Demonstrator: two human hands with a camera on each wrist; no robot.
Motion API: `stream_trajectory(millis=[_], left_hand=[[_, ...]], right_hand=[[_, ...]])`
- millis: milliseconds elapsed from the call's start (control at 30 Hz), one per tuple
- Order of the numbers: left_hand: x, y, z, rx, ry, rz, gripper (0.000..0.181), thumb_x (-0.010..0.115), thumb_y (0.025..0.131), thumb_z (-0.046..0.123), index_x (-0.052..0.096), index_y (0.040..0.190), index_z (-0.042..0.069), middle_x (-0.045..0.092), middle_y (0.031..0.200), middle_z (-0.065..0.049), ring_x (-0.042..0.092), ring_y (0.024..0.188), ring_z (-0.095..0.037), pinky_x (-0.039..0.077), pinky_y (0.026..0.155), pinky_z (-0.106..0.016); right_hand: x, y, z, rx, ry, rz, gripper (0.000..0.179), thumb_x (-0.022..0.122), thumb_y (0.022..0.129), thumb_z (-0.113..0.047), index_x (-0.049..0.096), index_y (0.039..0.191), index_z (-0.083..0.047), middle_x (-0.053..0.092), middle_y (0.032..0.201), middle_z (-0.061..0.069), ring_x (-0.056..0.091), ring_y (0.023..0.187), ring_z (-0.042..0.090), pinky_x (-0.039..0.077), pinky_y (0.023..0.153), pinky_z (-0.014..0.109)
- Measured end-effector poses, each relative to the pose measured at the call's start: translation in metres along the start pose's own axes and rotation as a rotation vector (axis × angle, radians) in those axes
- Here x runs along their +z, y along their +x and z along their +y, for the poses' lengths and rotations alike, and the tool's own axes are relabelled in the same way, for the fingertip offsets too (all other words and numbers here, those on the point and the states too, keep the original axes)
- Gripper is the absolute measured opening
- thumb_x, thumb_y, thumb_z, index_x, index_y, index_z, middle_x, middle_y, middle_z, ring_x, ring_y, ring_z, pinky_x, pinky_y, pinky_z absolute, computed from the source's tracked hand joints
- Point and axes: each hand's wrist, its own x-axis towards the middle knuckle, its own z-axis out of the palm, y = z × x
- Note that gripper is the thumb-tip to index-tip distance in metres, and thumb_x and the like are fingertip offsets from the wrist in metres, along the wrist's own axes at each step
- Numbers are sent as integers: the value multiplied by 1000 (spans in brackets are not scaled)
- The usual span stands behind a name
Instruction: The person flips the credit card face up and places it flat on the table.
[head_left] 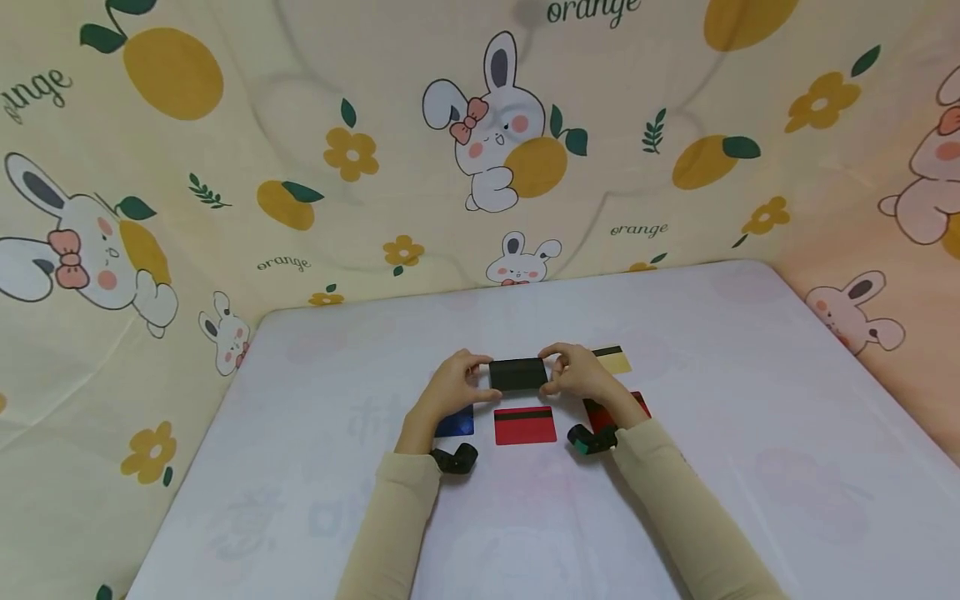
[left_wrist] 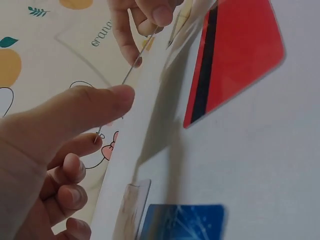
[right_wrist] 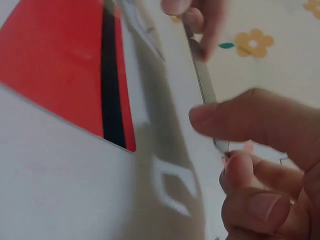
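Observation:
Between the two hands is a black card [head_left: 517,375], which both hold by its short ends, thumbs on the near side. The left hand [head_left: 453,385] pinches its left end between thumb and fingers, and the right hand [head_left: 577,371] pinches the right end. Seen almost edge-on in the left wrist view, the card [left_wrist: 131,70] is raised off the table and casts a shadow. Just nearer the person, a red card [head_left: 525,427] with a black stripe lies flat. Part of a blue card [head_left: 456,423] shows beside the left wrist.
A pale yellow card [head_left: 615,360] with a dark stripe lies behind the right hand. A red and black card [head_left: 641,404] is partly covered by the right wrist. The white table [head_left: 300,467] meets a printed cloth [head_left: 360,208] at its back edge.

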Motion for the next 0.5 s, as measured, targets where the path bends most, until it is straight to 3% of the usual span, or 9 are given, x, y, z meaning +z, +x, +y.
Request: stream_trajectory(millis=[233,500], left_hand=[[-1,-5,-1,5,-56,18,59,82,75,29,63,127,10,55,93,-12,50,87,-21,38,73,-25],[-2,-4,-4,45,-68,48,58,82,75,27,63,126,8,54,91,-13,49,84,-22,36,71,-24]], right_hand=[[0,-2,7,-56,71,8,56,76,75,-8,54,125,-2,54,70,1,47,62,16,40,56,25],[-1,-1,10,-113,55,42,56,78,76,-10,56,127,-2,55,73,3,47,63,15,39,54,24]])
